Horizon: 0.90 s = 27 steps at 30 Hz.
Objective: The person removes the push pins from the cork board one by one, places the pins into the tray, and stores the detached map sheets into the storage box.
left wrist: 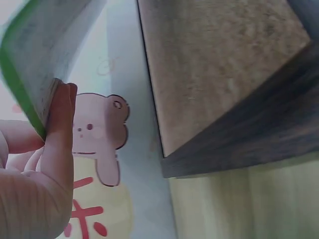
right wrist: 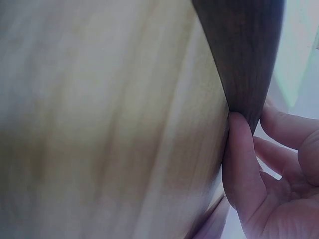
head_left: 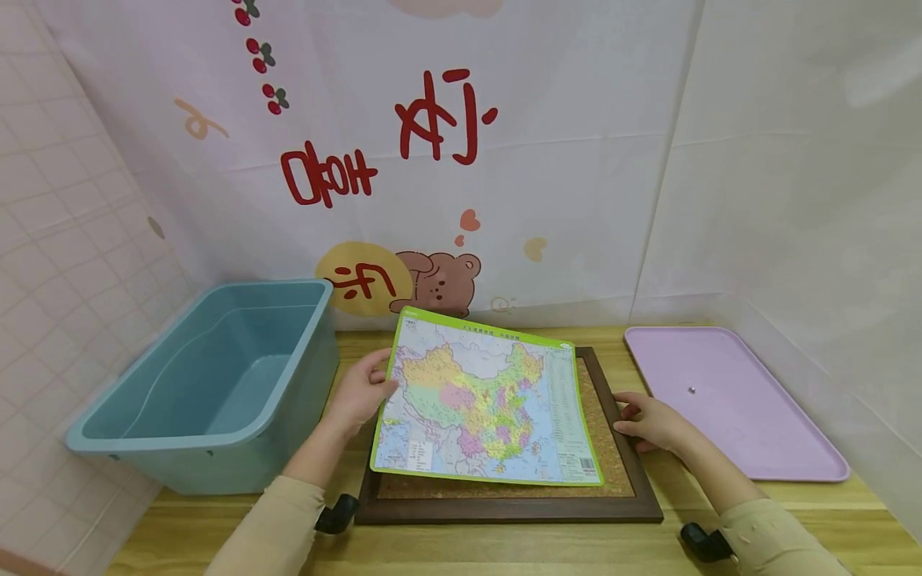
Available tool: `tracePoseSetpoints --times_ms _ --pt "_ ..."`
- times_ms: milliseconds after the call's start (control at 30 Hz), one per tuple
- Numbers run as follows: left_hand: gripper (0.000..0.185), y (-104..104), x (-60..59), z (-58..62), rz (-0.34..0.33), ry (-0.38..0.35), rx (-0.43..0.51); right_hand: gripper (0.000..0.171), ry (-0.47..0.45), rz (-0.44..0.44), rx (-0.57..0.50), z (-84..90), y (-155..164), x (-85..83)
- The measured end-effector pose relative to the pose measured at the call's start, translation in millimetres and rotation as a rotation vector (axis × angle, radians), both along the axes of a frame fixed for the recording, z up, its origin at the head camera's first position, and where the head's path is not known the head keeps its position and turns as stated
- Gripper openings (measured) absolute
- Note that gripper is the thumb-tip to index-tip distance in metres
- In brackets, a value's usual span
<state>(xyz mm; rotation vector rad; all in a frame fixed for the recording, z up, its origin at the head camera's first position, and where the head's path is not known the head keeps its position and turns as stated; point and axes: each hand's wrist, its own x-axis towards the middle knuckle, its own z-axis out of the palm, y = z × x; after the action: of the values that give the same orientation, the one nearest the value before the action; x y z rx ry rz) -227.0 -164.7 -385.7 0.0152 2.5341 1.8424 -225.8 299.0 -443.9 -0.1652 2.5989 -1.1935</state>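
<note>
My left hand [head_left: 363,392] pinches the left edge of a sheet-like map of China [head_left: 468,400] with a green border. In the left wrist view, thumb and fingers lie on either side of the map's edge [left wrist: 22,94]. Tilted, the map covers much of a cork board [head_left: 608,424] with a dark brown wooden frame [head_left: 504,510]. My right hand [head_left: 655,424] holds the right side of that frame. In the right wrist view, its fingertips pinch the frame's edge [right wrist: 244,59]. The map's lower edge hangs close over the cork.
A deep blue plastic tub [head_left: 202,432] stands to the left on the wooden table [head_left: 562,552]. To the right lies a shallow lilac tray [head_left: 749,416] with a tiny shiny thing [head_left: 692,390] in it. A printed cloth wall [head_left: 576,200] rises behind the table.
</note>
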Motion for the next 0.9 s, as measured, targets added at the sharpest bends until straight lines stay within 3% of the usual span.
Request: tracePoseSetpoints --times_ms 467,900 --pt "0.052 -5 13.6 35.4 0.030 0.067 -0.080 0.064 -0.001 0.000 -0.002 1.0 -1 0.8" --pt "0.044 -19 24.8 65.6 0.073 0.259 -0.180 0.064 0.005 0.012 -0.006 1.1 -1 1.6"
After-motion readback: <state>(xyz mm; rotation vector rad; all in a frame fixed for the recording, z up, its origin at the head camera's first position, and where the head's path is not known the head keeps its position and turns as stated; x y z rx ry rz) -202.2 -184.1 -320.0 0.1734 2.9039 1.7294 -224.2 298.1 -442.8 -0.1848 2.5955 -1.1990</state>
